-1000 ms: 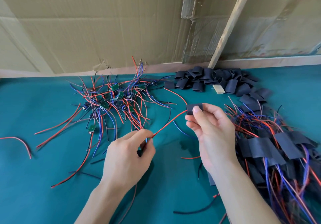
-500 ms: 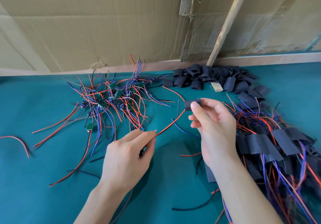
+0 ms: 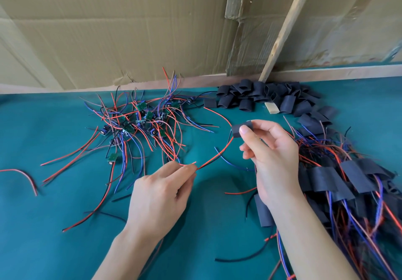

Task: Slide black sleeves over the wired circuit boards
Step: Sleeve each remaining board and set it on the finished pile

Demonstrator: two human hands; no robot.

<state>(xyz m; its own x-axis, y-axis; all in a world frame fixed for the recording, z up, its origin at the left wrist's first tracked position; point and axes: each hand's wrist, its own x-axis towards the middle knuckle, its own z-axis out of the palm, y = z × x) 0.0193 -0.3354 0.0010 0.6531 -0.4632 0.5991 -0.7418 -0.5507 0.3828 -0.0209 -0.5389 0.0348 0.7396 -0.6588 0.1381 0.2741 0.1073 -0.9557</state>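
Cardboard sheets back a teal-covered counter (image 3: 43,225), with a wooden slat (image 3: 285,29) leaning against them. We hold our work mid-counter. Our right hand (image 3: 269,153) pinches one black sleeve (image 3: 242,128) between thumb and forefinger, raised just above the cloth. Our left hand (image 3: 161,192) pinches the red-and-black wire pair (image 3: 215,157) near its free end; the pair arcs up toward the sleeve's mouth. Whether the board is already inside we cannot tell.

Handling, as we judge it: the sleeve is feather-light, soft, thin-walled and collapses flat, so we grip its edges lightly and keep the mouth open. The wires are limp and springy; best held close to the tip for steering. Boards look small and light with fragile solder joints, so pull gently.

Bare boards (image 3: 141,118) lie tangled at far left, spare sleeves (image 3: 261,97) against the far edge, finished pieces (image 3: 348,177) heaped right.
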